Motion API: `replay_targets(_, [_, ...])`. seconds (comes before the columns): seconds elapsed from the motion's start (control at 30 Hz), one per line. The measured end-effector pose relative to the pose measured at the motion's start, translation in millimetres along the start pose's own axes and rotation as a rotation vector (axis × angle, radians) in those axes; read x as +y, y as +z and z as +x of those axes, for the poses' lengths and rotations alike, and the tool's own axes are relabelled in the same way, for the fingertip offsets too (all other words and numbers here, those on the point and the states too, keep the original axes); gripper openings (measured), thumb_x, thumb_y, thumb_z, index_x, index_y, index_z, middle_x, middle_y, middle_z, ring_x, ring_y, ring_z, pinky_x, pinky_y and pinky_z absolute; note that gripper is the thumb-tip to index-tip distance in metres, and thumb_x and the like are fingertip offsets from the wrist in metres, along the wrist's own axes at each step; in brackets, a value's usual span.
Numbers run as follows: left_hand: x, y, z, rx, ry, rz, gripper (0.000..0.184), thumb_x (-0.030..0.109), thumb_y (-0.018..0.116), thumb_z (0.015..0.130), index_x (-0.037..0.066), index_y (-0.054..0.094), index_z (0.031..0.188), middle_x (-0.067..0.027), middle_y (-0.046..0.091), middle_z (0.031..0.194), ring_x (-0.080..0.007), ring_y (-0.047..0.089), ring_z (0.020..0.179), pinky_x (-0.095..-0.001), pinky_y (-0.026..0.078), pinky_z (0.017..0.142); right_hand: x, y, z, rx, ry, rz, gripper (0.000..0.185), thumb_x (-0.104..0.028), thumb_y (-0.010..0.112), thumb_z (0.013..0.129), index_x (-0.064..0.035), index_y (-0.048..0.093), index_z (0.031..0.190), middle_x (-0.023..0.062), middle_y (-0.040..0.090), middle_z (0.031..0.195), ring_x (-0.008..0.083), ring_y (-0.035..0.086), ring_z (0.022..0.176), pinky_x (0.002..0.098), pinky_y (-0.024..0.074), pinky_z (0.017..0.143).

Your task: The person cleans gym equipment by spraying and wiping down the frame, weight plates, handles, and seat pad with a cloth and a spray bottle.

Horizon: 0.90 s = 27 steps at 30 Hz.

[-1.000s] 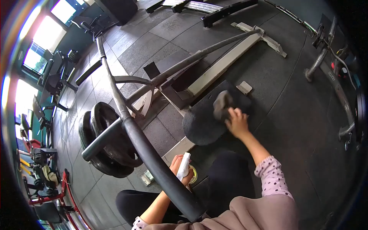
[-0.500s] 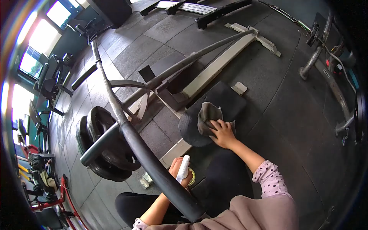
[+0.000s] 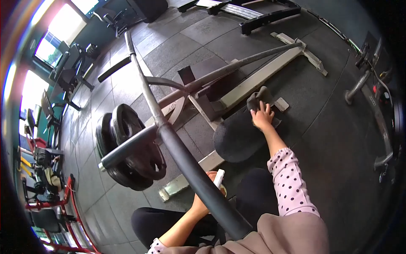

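Note:
My right hand point(image 3: 263, 117) presses a dark grey cloth point(image 3: 259, 96) onto the far part of a black padded seat point(image 3: 237, 142), its fingers bent over the cloth. Low in the view, my left hand point(image 3: 201, 204) is closed around a spray bottle with a white trigger head point(image 3: 219, 178). A thick dark bar point(image 3: 186, 163) of the exercise machine crosses in front and hides part of that hand and most of the bottle. The seat belongs to this machine, beside its pale base beam point(image 3: 262, 76).
Black weight plates point(image 3: 120, 142) hang on a sleeve to the left of the bar. A metal frame point(image 3: 372, 106) stands at the right. Behind are a black rack point(image 3: 270, 20) and benches point(image 3: 69, 72) along the windows. Dark rubber tiles point(image 3: 325, 169) cover the floor.
My right hand has slid the cloth from the near, rounded end of the seat to its far end. The whole view has shifted a little; my left hand keeps its hold on the bottle.

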State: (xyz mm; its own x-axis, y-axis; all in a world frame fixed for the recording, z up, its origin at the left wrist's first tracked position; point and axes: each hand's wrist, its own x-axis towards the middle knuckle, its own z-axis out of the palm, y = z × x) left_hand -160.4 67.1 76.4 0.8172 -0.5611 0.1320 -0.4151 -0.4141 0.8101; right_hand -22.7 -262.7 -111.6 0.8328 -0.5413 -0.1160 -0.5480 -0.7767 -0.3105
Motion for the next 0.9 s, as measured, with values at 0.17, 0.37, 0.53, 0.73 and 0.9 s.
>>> replay_targets(0.17, [-16.2, 5.1, -13.8, 0.028, 0.106, -0.033, 0.031, 0.001, 0.061, 0.067, 0.0, 0.057, 0.098, -0.0135, 0.056, 0.091, -0.0277, 0.057, 0.081, -0.0356, 0.047, 0.073, -64.4, 11.6, -84.7, -0.037, -0.463, 0.031, 0.045, -0.043, 0.052, 0.089, -0.0106, 0.063, 0.118, 0.0046, 0.031, 0.148, 0.0323, 0.025, 0.135, 0.0578, 0.0247, 0.102])
replay_targets(0.37, [13.1, -9.5, -7.6, -0.047, 0.0, -0.089, 0.039, 0.012, 0.072, 0.065, 0.001, 0.06, 0.1, -0.0185, 0.059, 0.102, -0.0374, 0.057, 0.1, -0.0436, 0.045, 0.087, -114.4, 57.8, -173.3, -0.058, -1.079, -0.154, 0.044, -0.039, 0.051, 0.087, -0.0219, 0.058, 0.127, 0.004, 0.04, 0.145, 0.0285, 0.026, 0.138, 0.0531, 0.0225, 0.105])
replay_targets(0.53, [41.9, -18.5, -4.4, -0.116, 0.105, 0.014, 0.041, 0.006, 0.067, 0.069, -0.001, 0.054, 0.107, -0.0179, 0.055, 0.105, -0.0344, 0.057, 0.097, -0.0385, 0.046, 0.084, -91.6, 29.1, -163.0, 0.141, -1.082, 0.026, 0.04, -0.022, 0.054, 0.083, -0.0197, 0.062, 0.122, 0.0002, 0.048, 0.135, 0.0255, 0.041, 0.124, 0.044, 0.0368, 0.091])
replay_targets(0.73, [49.9, -21.5, -22.5, -0.31, 0.098, 0.044, 0.046, 0.011, 0.073, 0.066, 0.005, 0.058, 0.109, -0.0157, 0.059, 0.111, -0.0336, 0.059, 0.102, -0.0408, 0.047, 0.087, -0.6, -2.7, -89.6, 0.251, -0.431, -0.021, 0.032, -0.012, 0.049, 0.088, -0.0132, 0.058, 0.118, 0.002, 0.052, 0.117, 0.0274, 0.05, 0.106, 0.0466, 0.0459, 0.078])
replay_targets(0.9, [70.3, -19.9, -34.4, -0.39, 0.209, 0.203, 0.047, 0.015, 0.072, 0.067, 0.008, 0.059, 0.112, -0.0117, 0.06, 0.114, -0.0324, 0.059, 0.105, -0.0408, 0.047, 0.086, -1.7, -6.1, -83.3, 0.245, -0.207, -0.237, 0.03, -0.018, 0.046, 0.09, -0.0131, 0.057, 0.117, 0.0046, 0.05, 0.116, 0.0303, 0.048, 0.109, 0.0501, 0.0469, 0.081])
